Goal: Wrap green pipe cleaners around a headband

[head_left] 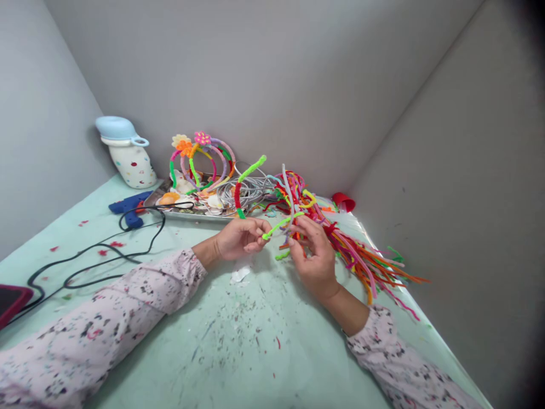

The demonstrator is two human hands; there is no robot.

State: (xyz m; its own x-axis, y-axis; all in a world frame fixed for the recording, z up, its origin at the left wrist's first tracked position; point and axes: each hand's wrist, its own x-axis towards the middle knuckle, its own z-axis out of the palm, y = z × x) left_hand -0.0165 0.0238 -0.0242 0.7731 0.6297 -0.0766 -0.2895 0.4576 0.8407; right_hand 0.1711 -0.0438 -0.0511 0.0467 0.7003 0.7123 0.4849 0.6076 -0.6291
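Note:
My left hand (240,237) is closed, pinching the near end of a hoop wrapped in red and green pipe cleaner (238,196) and the left end of a lime green pipe cleaner (281,224). My right hand (314,253) has its fingers curled around the other part of that lime green pipe cleaner, just in front of a loose pile of colourful pipe cleaners (353,255). Both hands hover a little above the pale green table (238,341).
A tray (187,213) at the back holds finished flower headbands (200,159), grey hoops and shells. A blue glue gun (130,205) with a black cable (93,261) lies left. A white spotted jug (128,153) stands in the corner. A red cup (344,200) sits by the wall.

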